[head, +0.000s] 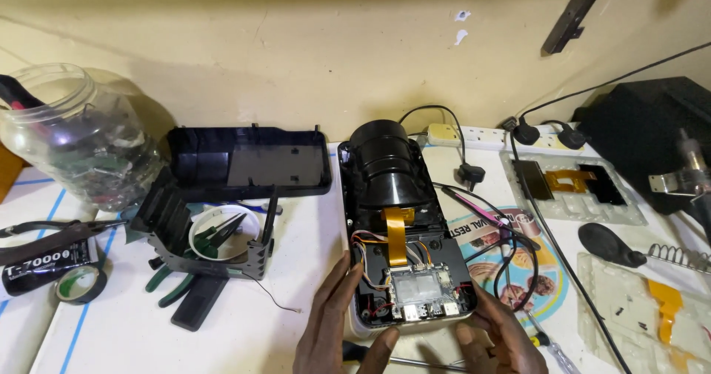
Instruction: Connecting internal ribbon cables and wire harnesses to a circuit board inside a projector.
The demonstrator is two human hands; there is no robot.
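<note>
Between the two hands sits an opened black projector (404,226) on the white tabletop (296,270). The left hand (329,326) rests against its left side, fingers (348,274) spread and laid flat along the edge, thumb curled under the front. The right hand (500,337) touches the right front corner, fingers loosely bent. Neither hand closes around anything; they only press on the case.

Just past the fingertips lies a small silver circuit board (418,292) with coloured wires beside it. An orange flat cable (398,233) runs from the board up toward the big round black lens barrel (385,163) at the far end.

Left of the left fingers stands a black plastic frame (192,226) with green pliers (174,281) under it. Farther left are a roll of tape (81,284) and a clear jar (70,133). Beyond the frame lies the black cover (248,159).

Under the hands lies a screwdriver (415,359). Right of the right fingers, black cables (518,263) cross a round colourful paper (511,259).
</note>
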